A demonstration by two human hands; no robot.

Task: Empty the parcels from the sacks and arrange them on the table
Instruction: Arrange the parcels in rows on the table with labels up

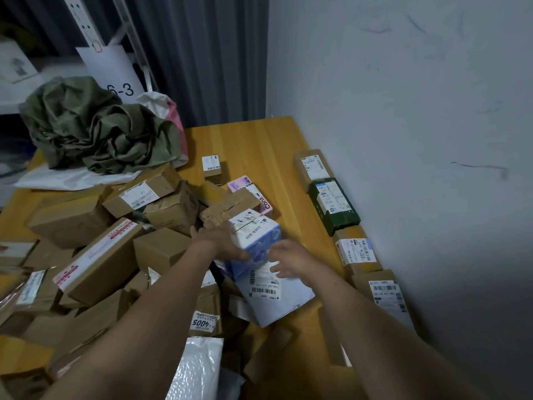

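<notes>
Listing from the centre of the frame outward, we record the following.

- Blue-and-white box (255, 233): it sits at the right edge of the heap, with barcode labels on top whose print is too small for us to read. The left hand (222, 241) lies over it, fingers curled round its near face, gripping it.
- Right hand (291, 261): its fingers are spread and hold nothing. It is just right of that box and above a white mailer (277, 293) with barcode stickers.
- Heap of brown parcels (161, 249): these fill the left and lower left of the wooden table (259, 145). One long carton (98, 261) carries red-and-white tape.
- Pink box (266, 204): above the hands, it shows the letters "Cont", with the rest covered.
- Small labelled carton (212, 166): it stands apart, above the pink box.
- Label (206, 320): at lower centre, it reads "4005" upside down.
- White bubble mailer (199, 368): it lies at the bottom edge.
- Row along the wall, right of frame, top to bottom: a brown box (313, 166), a dark green box (334, 206), a second brown box (356, 252) and a third brown box (386, 290). Each is labelled, and they lie end to end.
- Green sack (98, 125): it is crumpled on the table at upper left, with a white-and-pink sack (170, 108) behind it.
- Paper sign (121, 73): at upper left, it is marked "6-3".
</notes>
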